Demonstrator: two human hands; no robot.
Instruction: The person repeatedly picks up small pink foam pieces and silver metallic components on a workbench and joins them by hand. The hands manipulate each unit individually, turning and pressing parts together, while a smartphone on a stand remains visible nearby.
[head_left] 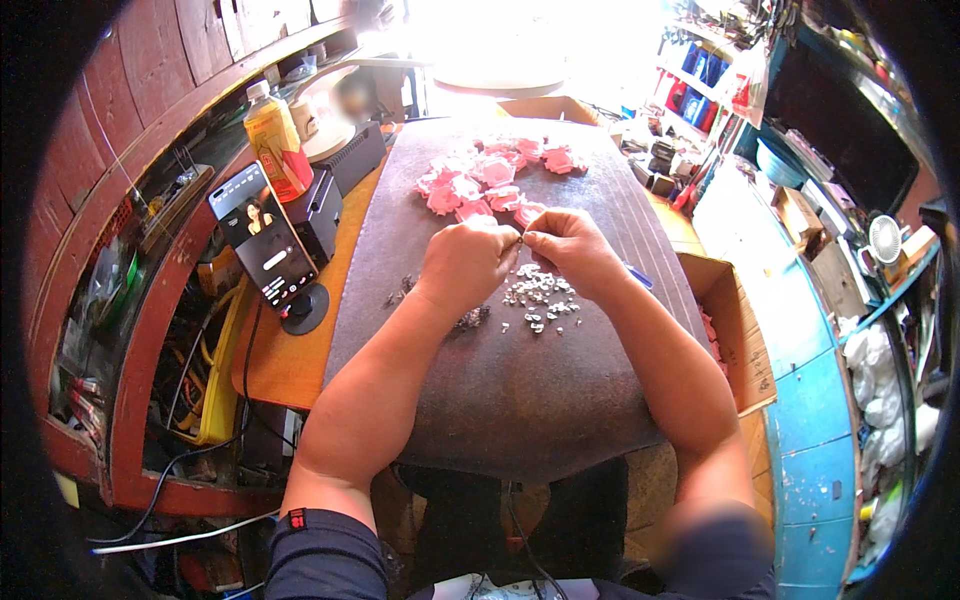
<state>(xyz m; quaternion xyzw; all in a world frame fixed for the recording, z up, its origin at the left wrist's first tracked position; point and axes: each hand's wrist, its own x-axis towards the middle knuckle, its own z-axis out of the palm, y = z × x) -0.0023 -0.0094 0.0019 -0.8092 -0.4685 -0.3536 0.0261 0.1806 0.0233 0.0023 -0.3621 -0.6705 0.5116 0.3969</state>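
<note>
My left hand (466, 262) and my right hand (574, 250) meet above the dark grey mat (520, 400), fingers closed in pinches. Between their fingertips is a tiny dark thing, too small to name. Just beyond them lies a heap of pink artificial flowers (497, 172); one flower (529, 212) is close behind my right fingertips. Below the hands, small shiny silvery pieces (540, 292) are scattered on the mat. Small darker pieces (473, 319) lie beside my left wrist, partly hidden by the forearm. A blue slim object (639, 277) rests by my right forearm.
On the left, a lit phone (262, 235) stands on a round stand, with a drink bottle (278, 140) behind it. A cardboard box (735, 335) holding pink pieces sits at the mat's right edge. Cluttered shelves (690, 90) and a small white fan (885, 240) are at the right.
</note>
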